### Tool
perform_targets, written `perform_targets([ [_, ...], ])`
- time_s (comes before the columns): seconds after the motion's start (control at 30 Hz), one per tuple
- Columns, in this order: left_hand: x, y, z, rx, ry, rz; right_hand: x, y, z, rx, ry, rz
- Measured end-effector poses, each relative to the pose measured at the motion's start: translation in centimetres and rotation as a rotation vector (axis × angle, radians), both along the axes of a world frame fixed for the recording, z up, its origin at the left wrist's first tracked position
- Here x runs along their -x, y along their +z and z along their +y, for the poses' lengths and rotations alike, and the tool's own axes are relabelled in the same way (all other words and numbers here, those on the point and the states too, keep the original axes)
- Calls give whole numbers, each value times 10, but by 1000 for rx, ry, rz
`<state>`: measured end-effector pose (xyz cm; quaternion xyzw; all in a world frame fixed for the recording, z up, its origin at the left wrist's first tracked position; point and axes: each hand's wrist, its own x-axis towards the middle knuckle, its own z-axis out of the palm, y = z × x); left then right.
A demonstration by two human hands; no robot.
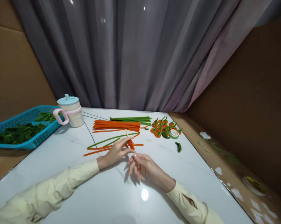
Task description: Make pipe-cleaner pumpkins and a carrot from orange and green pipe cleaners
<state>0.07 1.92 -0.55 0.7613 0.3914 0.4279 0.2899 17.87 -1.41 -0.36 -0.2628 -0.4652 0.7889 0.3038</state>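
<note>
— What were the hands doing, nearest the camera?

— The right hand [141,166] hovered just above the white table [112,199], fingers loosely curled and holding nothing, its fingertips close to the orange coil. The left hand [116,152] pinched a thin wooden stick [126,133] with an orange pipe cleaner [131,144] wound round its lower end, the stick tilted up and away.

— And just beyond them?

— Loose strands [103,145], green and orange, lay on the table under and beside the left hand. A small green curled piece [178,147] lay apart to the right.

— Further back?

— An orange bundle [117,125] lay flat, with a green bundle [131,119] just behind it. To their right sat a cluster of finished little orange pieces [162,127] with green tops, and a roll of tape [173,133] touching the cluster's near edge.

— On the left?

— A lidded cup [70,111] with a pink handle stood beside a blue tray [26,144] of green leaves [16,132]. A grey curtain [131,53] hung behind everything.
</note>
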Motion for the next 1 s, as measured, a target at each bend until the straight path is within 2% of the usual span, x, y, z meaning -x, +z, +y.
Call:
perform_targets([
  [0.1, -2, -10, -1, 0, 20, 10, 1, -6, 1, 35, 7, 36],
  [0.2, -1, -14, 1, -63, 21, 26, 2, -8, 2, 49, 20, 48],
  [0.3, 2, -14, 4, -127, 15, 36, 1, -7, 3, 69, 46, 54],
  [0.47, 4, -12, 4, -142, -4, 46, 0, -4, 2, 94, 79, 54],
  [0.67, 4, -13, 1, -275, 23, 79, -2, -2, 2, 108, 87, 52],
  [1.0, 6, -11, 1, -339, 13, 153, -5, -1, 2, 123, 114, 54],
])
